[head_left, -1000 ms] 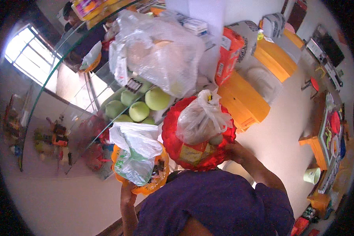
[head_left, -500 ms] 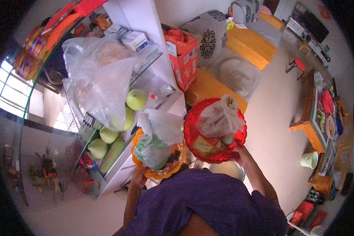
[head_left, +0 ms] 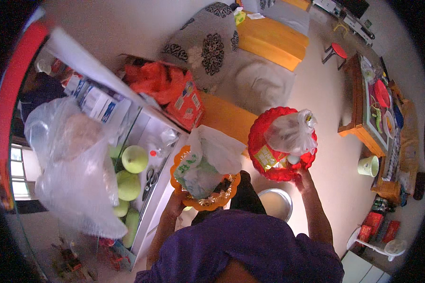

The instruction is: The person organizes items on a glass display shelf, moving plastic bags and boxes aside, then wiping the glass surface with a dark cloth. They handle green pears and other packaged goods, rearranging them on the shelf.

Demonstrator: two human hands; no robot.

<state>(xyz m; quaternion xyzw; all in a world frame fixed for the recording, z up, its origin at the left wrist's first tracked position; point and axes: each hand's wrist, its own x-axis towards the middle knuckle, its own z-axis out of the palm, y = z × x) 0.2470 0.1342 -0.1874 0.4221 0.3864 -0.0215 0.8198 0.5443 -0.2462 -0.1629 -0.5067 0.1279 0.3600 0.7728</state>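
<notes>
My left hand (head_left: 175, 203) grips the near left rim of an orange scalloped plate (head_left: 208, 203) with pale decoration. On it sits a whitish plastic bag (head_left: 200, 177) with green print, its contents unclear. My right hand (head_left: 303, 180) holds a red scalloped plate (head_left: 262, 123) at its near edge, thumb side at the rim. A knotted clear plastic bag (head_left: 293, 134) and a yellow packet (head_left: 267, 159) lie on this plate. Both plates are held up in front of me, side by side and apart.
At left, a glass-shelved cabinet bears round green fruits (head_left: 134, 159), scissors (head_left: 150, 180) and a big plastic bag (head_left: 71, 165). Beyond stands a red carton (head_left: 184, 106) by the wooden sofa (head_left: 222, 109). A metal basin (head_left: 275, 203) is low near my legs; a pale bin (head_left: 368, 166) stands right.
My view has turned and shifted, so the cabinet sits farther left and the red carton shows nearer. Both plates stay in my hands and appear farther right; the basin shows more fully.
</notes>
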